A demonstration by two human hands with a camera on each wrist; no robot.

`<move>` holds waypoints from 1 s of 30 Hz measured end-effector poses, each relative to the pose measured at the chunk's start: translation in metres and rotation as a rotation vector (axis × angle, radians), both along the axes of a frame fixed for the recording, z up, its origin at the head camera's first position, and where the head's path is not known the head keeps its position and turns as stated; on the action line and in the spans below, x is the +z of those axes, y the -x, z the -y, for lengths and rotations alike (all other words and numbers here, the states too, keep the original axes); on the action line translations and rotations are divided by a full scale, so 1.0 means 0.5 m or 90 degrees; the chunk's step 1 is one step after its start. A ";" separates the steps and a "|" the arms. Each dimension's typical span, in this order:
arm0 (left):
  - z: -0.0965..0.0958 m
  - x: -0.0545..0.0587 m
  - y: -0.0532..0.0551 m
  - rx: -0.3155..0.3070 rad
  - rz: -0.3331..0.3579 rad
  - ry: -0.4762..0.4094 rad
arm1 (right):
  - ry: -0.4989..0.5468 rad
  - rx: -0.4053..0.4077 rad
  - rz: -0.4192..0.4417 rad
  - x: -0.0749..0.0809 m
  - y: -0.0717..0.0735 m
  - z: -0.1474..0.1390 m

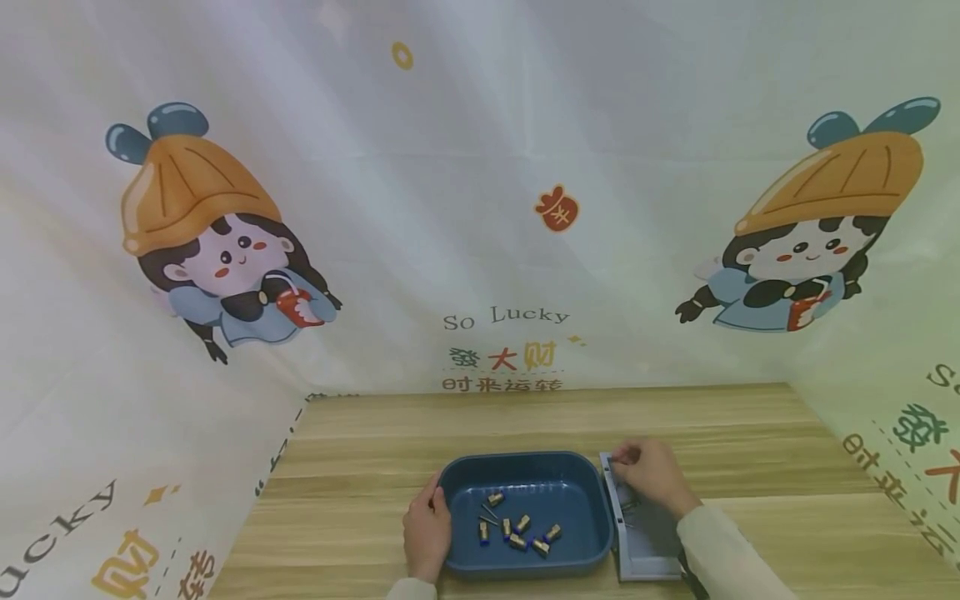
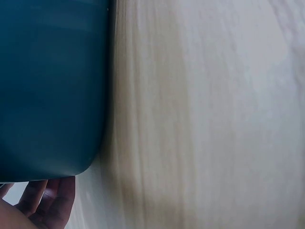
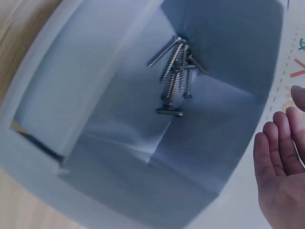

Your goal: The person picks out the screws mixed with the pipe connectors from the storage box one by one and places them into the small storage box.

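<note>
A dark blue tray (image 1: 555,570) stands on the table, with several brass fittings (image 1: 522,524) with blue ends and a few thin screws (image 1: 490,517) inside. My left hand (image 1: 427,531) holds its left side, fingers (image 2: 59,202) against the end wall under the rim. To the right of the tray is a grey bin (image 1: 649,576). A small pile of screws (image 3: 177,71) lies in it. Over the bin's far end is my right hand (image 1: 654,472), its fingers (image 3: 282,138) loosely bent and the thumb apart from them in the right wrist view, nothing visible between.
The bin stands close beside the tray's right wall. Both are on a wood-grain table (image 1: 345,467). A printed cloth (image 1: 480,250) hangs behind the table and along both sides.
</note>
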State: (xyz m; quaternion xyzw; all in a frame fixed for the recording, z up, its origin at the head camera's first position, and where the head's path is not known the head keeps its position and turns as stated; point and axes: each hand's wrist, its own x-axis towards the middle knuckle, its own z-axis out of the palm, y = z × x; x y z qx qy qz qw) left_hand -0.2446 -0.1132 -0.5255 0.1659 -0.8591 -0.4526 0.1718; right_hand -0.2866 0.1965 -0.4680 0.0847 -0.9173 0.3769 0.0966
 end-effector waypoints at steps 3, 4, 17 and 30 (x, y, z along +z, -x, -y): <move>0.000 0.001 -0.001 0.000 -0.005 0.003 | 0.016 0.010 0.003 0.007 -0.003 0.012; 0.000 0.002 -0.002 0.000 -0.007 0.003 | 0.019 0.016 0.003 0.009 -0.004 0.016; -0.002 0.000 -0.005 0.000 0.006 -0.010 | 0.054 0.122 0.019 -0.009 -0.016 0.087; 0.001 0.001 -0.002 0.003 -0.006 -0.004 | 0.098 0.149 0.009 -0.046 -0.025 0.182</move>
